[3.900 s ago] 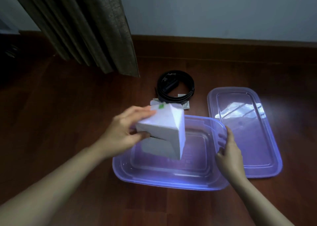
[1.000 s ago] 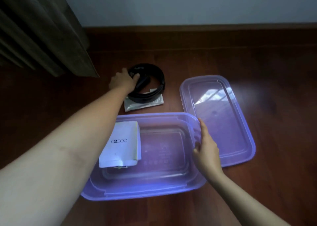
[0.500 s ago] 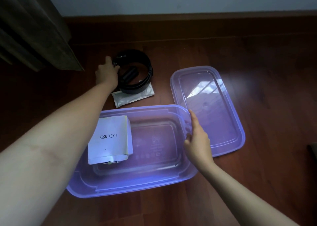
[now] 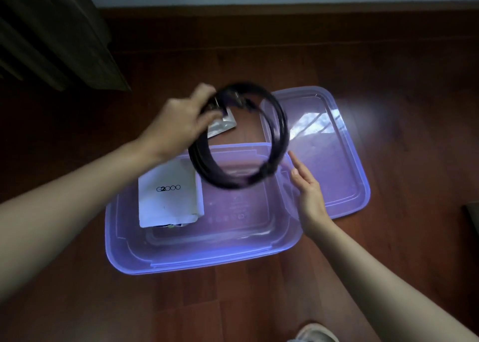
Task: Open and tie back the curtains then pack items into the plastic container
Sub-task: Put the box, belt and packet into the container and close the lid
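The left hand (image 4: 178,123) grips the black cable coil (image 4: 280,126) above the plastic container (image 4: 207,261). The right hand (image 4: 308,193), fingers straight, rests against the container's right rim.

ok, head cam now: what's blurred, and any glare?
Head view: the black cable coil is motion-smeared in the grip of the left hand, while the white box has sharp print. Head view: a bright reflection glares on the lid; the curtain and the frame corners sit in deep shadow.
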